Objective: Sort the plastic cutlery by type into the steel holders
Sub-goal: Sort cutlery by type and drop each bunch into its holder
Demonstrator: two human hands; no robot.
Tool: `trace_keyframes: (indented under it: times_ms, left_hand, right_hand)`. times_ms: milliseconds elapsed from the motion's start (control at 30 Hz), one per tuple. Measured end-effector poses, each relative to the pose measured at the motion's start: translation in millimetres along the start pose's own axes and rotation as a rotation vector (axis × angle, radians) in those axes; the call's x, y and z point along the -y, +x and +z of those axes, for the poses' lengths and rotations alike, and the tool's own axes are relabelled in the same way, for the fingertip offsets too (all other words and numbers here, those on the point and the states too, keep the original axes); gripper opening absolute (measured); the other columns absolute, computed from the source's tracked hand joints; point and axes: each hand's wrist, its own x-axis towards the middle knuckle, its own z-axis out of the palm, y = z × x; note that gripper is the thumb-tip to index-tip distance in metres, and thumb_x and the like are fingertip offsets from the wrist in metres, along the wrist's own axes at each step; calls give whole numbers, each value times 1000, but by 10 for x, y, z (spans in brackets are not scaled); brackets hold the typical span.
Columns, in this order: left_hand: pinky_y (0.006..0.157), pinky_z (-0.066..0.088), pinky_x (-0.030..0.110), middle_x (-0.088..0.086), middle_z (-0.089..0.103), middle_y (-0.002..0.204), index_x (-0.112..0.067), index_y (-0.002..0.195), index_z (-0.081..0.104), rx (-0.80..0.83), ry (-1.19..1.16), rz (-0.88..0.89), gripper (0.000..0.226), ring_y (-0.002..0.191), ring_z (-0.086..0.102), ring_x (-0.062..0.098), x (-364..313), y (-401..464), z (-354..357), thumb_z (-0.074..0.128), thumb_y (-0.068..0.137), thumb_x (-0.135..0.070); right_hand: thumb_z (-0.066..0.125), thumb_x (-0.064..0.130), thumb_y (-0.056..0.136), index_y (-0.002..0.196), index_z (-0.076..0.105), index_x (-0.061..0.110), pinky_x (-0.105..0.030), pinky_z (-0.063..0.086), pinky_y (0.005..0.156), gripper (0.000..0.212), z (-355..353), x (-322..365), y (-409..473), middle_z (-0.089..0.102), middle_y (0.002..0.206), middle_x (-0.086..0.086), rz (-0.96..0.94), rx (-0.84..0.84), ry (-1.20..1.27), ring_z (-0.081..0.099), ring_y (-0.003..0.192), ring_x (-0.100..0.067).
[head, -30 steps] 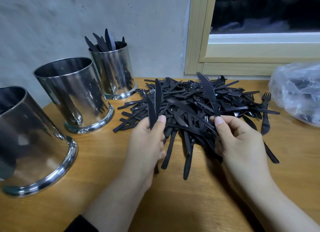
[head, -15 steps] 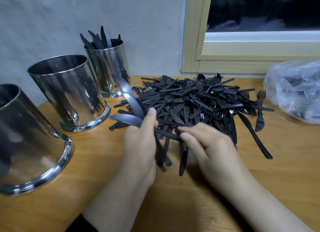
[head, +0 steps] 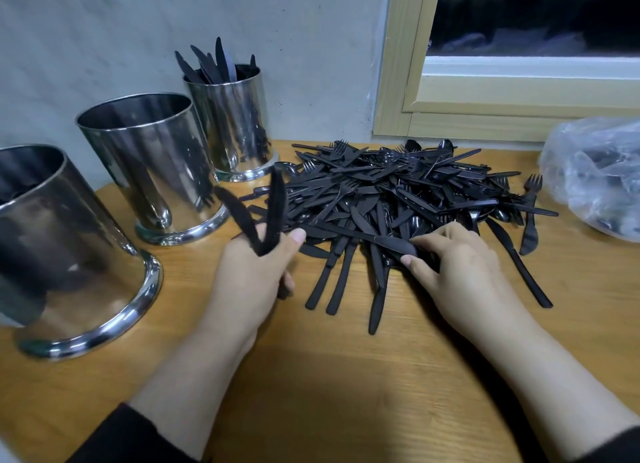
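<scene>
Nearest holder [head: 69, 255] cut off at left edge

No legible text, label, brand, number or sign appears on any surface in the head view. The three steel holders [head: 145, 165] show only reflections, the black plastic cutlery [head: 398, 192] carries no readable marking, and the clear plastic bag [head: 595, 172] is unprinted as far as can be seen.
</scene>
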Motion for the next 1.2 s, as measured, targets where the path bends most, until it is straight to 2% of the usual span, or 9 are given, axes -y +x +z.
trace_keyframes:
  times_ms: [267,400,500,600,667,800,933,1067,1200]
  left_hand:
    - [53,35,32,5,43,63,-15,76,53,-36,7,9,41,55,39,18,36,63,-19,62,95,-50]
    - [45,40,24,1,48,52,-9,69,52,-92,58,117,50,46,45,14,-43,24,19,49,103,-46]
    - [54,47,19,-4,65,59,-21,79,69,-151,110,269,42,54,60,10,-140,-23,12,46,104,-46]
    - [40,32,16,-11,52,48,-34,102,71,14,293,285,41,41,46,5,-196,-65,72,39,94,-58]
    - [39,34,16,-11,53,51,-40,111,65,165,445,305,30,41,46,2,-153,-62,145,41,98,-52]
    - [61,48,28,-7,69,80,-38,108,66,307,517,332,21,77,61,9,-105,-77,219,46,105,-42]
    - [51,39,34,-4,49,58,-15,93,63,213,336,236,39,50,46,15,-65,-54,183,51,97,-53]
    - [43,35,29,2,43,59,1,87,54,59,-37,15,52,49,37,16,-64,-8,129,57,95,-51]
    - [43,45,27,3,40,53,-9,75,52,-14,-138,-37,42,46,37,16,-64,0,137,59,100,-42]
  right_hand:
    - [65,32,94,91,64,30,-39,45,90,5,30,-18,8,55,99,11,5,-117,200,53,97,-14]
    - [64,28,96,86,64,30,-12,37,66,10,-61,50,-29,61,84,12,-3,-292,509,55,78,-6]
    - [63,26,97,82,64,33,-13,38,59,16,-117,130,-89,61,72,11,-34,-337,690,52,65,-7]
    - [64,24,96,83,65,32,-20,42,60,16,-145,195,-139,64,74,8,-80,-307,754,54,66,-11]
    - [64,25,95,84,67,31,-24,44,63,13,-151,229,-163,65,76,5,-104,-277,774,56,69,-17]
    - [64,33,91,87,71,29,-24,47,66,9,-156,260,-177,68,80,6,-100,-237,792,60,72,-14]
    - [67,39,91,90,70,31,-10,42,74,8,-119,121,-84,64,88,16,-44,-164,521,58,86,0]
    - [69,48,87,88,65,34,-38,45,89,14,-57,53,-48,51,94,15,-4,-6,141,49,95,-10]
    - [69,50,87,89,60,38,-37,37,87,15,-66,79,-51,46,92,15,33,47,25,46,97,-12]
